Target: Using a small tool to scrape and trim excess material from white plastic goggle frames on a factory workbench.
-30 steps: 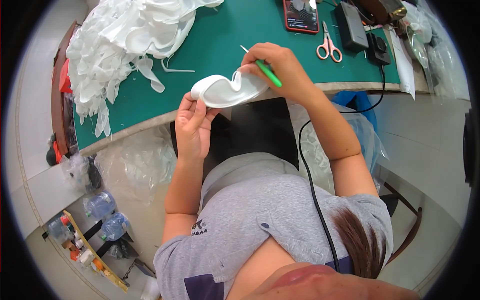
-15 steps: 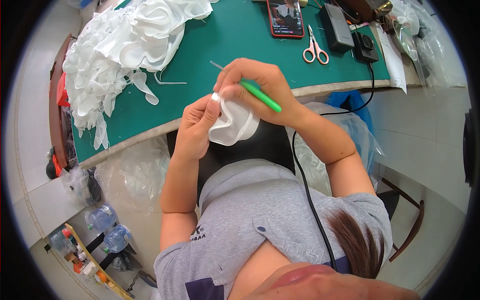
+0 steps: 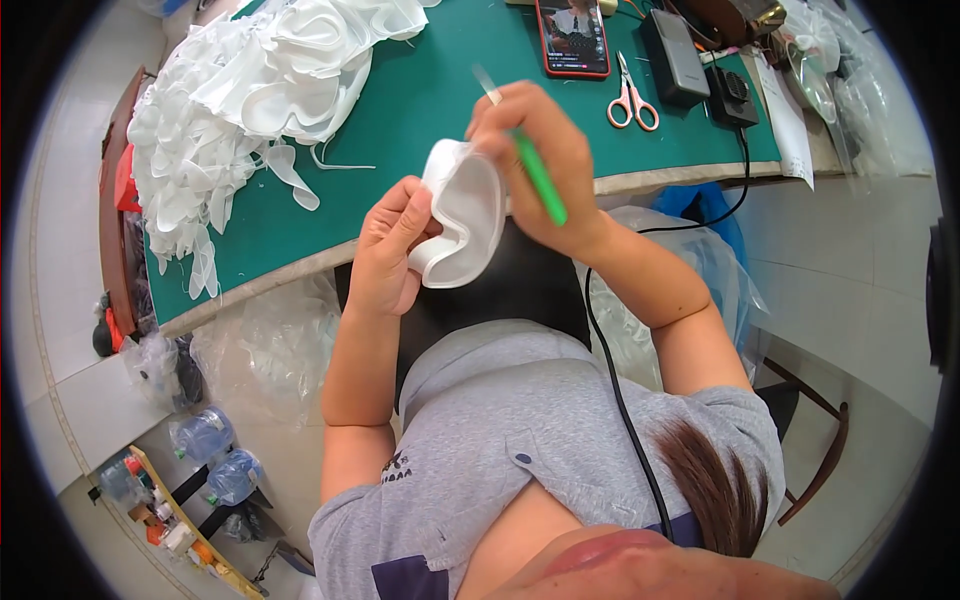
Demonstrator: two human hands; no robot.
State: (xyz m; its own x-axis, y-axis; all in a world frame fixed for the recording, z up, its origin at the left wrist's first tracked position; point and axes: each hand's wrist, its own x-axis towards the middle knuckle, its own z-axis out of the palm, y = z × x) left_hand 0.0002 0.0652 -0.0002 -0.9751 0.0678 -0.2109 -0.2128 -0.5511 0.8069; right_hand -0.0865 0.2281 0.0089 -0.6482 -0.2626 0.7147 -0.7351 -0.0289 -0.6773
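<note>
My left hand (image 3: 393, 240) pinches a soft-looking white goggle-shaped piece (image 3: 487, 225) by its notched side, just off the table's near edge. The piece has a raised, curved rim and stands roughly upright, its rounded end toward the table. Closed round a slim tool with a bright green handle (image 3: 540, 178), my right hand (image 3: 535, 150) is just right of the piece's upper end. The tool's thin, pale tip (image 3: 486, 82) points away from me and is smeared by motion, so its exact kind is unclear. I cannot tell whether my right fingers touch the piece.
A heap of similar white pieces and trimmings (image 3: 190, 150) covers the left of the green tabletop (image 3: 430, 90). At the back right lie a phone (image 3: 573, 35), pink-handled scissors (image 3: 630, 95) and a black box (image 3: 674, 57). A black cable (image 3: 600, 320) crosses my right side.
My right hand has lifted away and slightly right with the green-handled tool. The white piece now stands up more and shows more of its rim; my left hand keeps its grip.
</note>
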